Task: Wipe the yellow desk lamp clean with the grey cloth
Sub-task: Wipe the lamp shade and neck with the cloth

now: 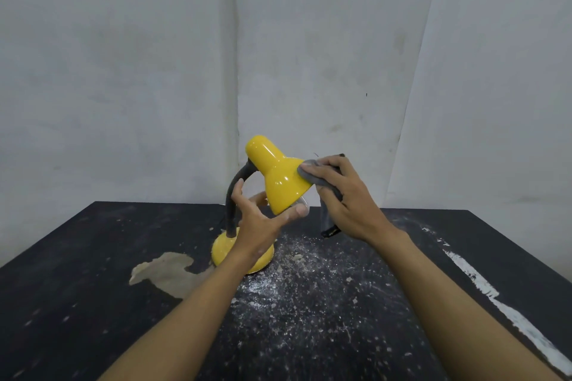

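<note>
Fingers (312, 168) of your right hand (346, 198) are clamped on the grey cloth (309, 176), pressing its bunched end flat against the flared right side of the yellow desk lamp's shade (283, 178), near the rim, while the loose tail hangs down behind your palm. Your left hand (260, 221) is open and cupped under the shade's lower rim, thumb near the bulb opening, fingers spread toward the black gooseneck (235, 195), bracing rather than gripping. The lamp stands upright on its yellow base (226, 252) at the middle of the dusty black table (309, 318). To do this pass well I'd keep that left hand steadying the shade so the neck doesn't flex, and sweep the cloth around the curve in overlapping strokes. Watch the dangling tail so it doesn't drag through the white grit below.
</note>
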